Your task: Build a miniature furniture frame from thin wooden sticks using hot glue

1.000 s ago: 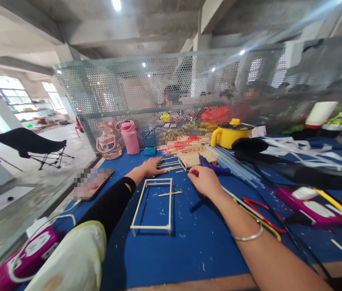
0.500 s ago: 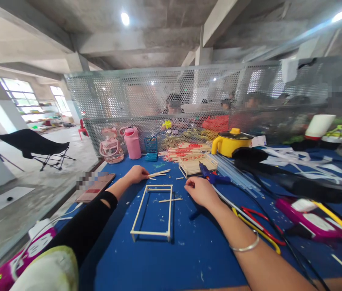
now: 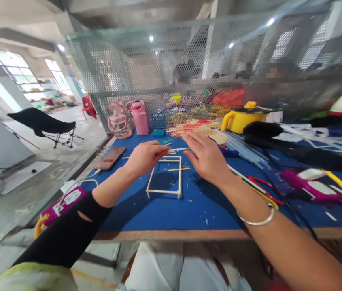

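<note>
My left hand (image 3: 148, 158) is pinched on thin wooden sticks (image 3: 177, 150) that point right, above the far end of a frame. My right hand (image 3: 205, 155) is at the other side of the sticks, its fingers apart, with nothing seen in its grip. Below and between both hands a rectangular frame of pale sticks (image 3: 163, 191) stands on the blue table. A loose stick (image 3: 179, 169) shows within the frame's outline. Behind my right hand, a small wooden tray (image 3: 221, 138) is mostly hidden.
At the back are a pink bottle (image 3: 140, 119), a clear pink jug (image 3: 119, 123), red-and-white stick bundles (image 3: 195, 128) and a yellow pot (image 3: 246, 118). A phone (image 3: 110, 158) lies left. Cords, clear glue sticks and a magenta device (image 3: 315, 188) lie right.
The view has tilted down. My left hand has moved right with the sticks, over the frame's far end. My right hand has lifted and come nearer to them.
</note>
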Demonstrator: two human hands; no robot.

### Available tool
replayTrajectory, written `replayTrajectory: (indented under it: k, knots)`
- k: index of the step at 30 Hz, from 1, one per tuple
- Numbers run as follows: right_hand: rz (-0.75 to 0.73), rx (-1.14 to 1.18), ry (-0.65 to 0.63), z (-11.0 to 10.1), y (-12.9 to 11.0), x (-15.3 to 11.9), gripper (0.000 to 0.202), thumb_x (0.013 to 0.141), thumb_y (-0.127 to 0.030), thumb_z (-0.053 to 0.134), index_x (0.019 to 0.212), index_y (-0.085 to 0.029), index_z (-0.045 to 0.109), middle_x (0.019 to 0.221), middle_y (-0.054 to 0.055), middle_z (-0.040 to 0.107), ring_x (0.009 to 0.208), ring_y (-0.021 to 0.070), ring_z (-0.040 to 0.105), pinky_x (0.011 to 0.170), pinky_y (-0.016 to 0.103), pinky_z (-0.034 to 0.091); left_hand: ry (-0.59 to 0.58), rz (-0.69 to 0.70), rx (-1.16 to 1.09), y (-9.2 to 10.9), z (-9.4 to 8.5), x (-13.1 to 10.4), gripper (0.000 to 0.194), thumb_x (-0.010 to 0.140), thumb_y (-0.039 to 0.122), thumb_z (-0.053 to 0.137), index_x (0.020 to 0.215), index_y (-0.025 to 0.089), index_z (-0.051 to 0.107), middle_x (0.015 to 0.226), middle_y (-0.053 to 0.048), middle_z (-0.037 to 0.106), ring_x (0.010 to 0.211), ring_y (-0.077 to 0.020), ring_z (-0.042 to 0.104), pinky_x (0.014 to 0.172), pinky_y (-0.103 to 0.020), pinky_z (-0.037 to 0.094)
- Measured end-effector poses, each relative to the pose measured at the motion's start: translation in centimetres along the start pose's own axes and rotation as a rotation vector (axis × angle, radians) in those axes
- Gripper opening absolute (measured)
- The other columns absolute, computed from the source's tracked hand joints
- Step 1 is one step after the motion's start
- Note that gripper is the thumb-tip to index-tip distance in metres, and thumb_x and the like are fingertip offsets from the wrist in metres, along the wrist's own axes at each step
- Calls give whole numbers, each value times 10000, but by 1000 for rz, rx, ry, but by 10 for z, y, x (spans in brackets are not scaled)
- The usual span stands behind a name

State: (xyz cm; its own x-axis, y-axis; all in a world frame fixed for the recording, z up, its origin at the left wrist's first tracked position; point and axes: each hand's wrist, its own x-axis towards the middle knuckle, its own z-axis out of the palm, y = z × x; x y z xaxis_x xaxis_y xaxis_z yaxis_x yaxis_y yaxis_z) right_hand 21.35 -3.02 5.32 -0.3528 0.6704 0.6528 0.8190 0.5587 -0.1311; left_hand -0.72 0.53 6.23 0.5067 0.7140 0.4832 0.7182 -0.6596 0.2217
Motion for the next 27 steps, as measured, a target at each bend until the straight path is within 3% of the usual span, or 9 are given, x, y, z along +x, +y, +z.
replayTrajectory:
  k: [2, 5, 7, 9, 11, 12, 14, 18, 27]
  knots:
    - [-17, 21, -187, -11, -17, -10, 313, 952, -319, 383, 1128, -220, 623, 1115, 80, 675, 1063, 240, 596, 942, 373, 417, -39, 85, 23, 24, -7, -14, 298, 911, 363, 482, 1076, 247, 702, 940, -50, 700, 868, -180, 644, 776, -271, 484]
    - [28, 106, -324, -24, -31, -47, 293, 962, -320, 358, 1065, -228, 616, 1030, 57, 702, 927, 205, 645, 794, 298, 454, -119, 166, -2, 48, -15, -41, 275, 885, 360, 530, 1104, 283, 679, 984, -42, 698, 930, -199, 644, 817, -298, 498]
    - [104, 143, -361, -29, -33, -79, 269, 962, -327, 357, 1064, -234, 588, 981, 47, 703, 863, 196, 652, 735, 291, 456, -20, 165, -43, 52, -16, -67, 376, 850, 383, 582, 1212, 286, 610, 1165, -60, 652, 1097, -240, 587, 949, -373, 457]
    - [179, 191, -379, -31, -31, -109, 234, 960, -322, 369, 1026, -233, 575, 909, 37, 691, 799, 183, 640, 703, 291, 456, 210, -2, -106, 46, -13, -96, 387, 875, 350, 540, 1255, 283, 567, 1268, -63, 595, 1179, -236, 536, 1019, -394, 415]
    - [196, 243, -372, -30, -29, -129, 206, 951, -298, 398, 942, -229, 591, 890, 41, 666, 819, 176, 617, 737, 292, 458, 432, -307, -194, 34, -4, -123, 325, 903, 323, 478, 1198, 259, 597, 1173, -65, 638, 1086, -209, 592, 953, -359, 467]
    - [195, 258, -353, -29, -28, -134, 202, 944, -284, 416, 900, -224, 604, 890, 46, 652, 840, 175, 605, 762, 295, 456, 418, -420, -259, 28, 2, -135, 326, 889, 332, 499, 1186, 242, 599, 1113, -66, 663, 1016, -204, 623, 899, -346, 498]
    - [202, 263, -291, -24, -28, -135, 196, 925, -261, 457, 848, -212, 630, 886, 55, 630, 864, 178, 587, 794, 303, 452, 251, -526, -405, 19, 15, -149, 398, 828, 322, 583, 1214, 223, 576, 1053, -63, 691, 949, -199, 653, 851, -334, 522]
    - [241, 244, -194, -10, -29, -119, 156, 882, -246, 534, 827, -201, 674, 853, 53, 631, 858, 186, 584, 801, 316, 449, 71, -511, -458, 16, 28, -146, 561, 763, 244, 644, 1308, 242, 512, 1085, -44, 696, 988, -196, 645, 907, -347, 497]
    - [256, 244, -186, 7, -28, -114, 136, 858, -212, 574, 809, -200, 701, 830, 43, 651, 827, 186, 606, 770, 312, 459, 92, -541, -666, 18, 38, -132, 513, 774, 200, 620, 1280, 189, 538, 936, -39, 740, 885, -188, 678, 876, -332, 503]
